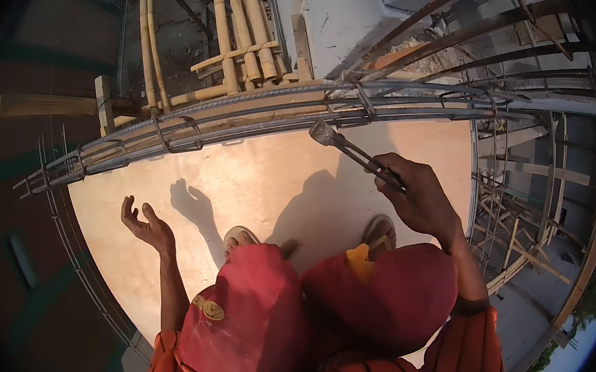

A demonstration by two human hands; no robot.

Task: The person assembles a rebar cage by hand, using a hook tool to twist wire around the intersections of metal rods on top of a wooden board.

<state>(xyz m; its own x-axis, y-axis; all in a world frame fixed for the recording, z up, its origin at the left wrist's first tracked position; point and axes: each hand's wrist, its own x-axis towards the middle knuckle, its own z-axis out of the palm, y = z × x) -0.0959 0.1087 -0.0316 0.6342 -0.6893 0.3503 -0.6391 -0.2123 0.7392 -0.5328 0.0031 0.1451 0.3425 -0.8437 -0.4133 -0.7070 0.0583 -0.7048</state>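
Steel hammer (337,140) sits gripped in right hand (419,196), near rebar (241,102); left hand (148,229), half open, empty, hovers above plywood (259,179).

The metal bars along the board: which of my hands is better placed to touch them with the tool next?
Probably your right hand: it holds the metal tool, whose head points toward the metal bars. Your left hand is open and appears empty.

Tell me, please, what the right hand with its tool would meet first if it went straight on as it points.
The metal tool in the right hand would probably meet the steel bars first; the gap in depth is unclear.
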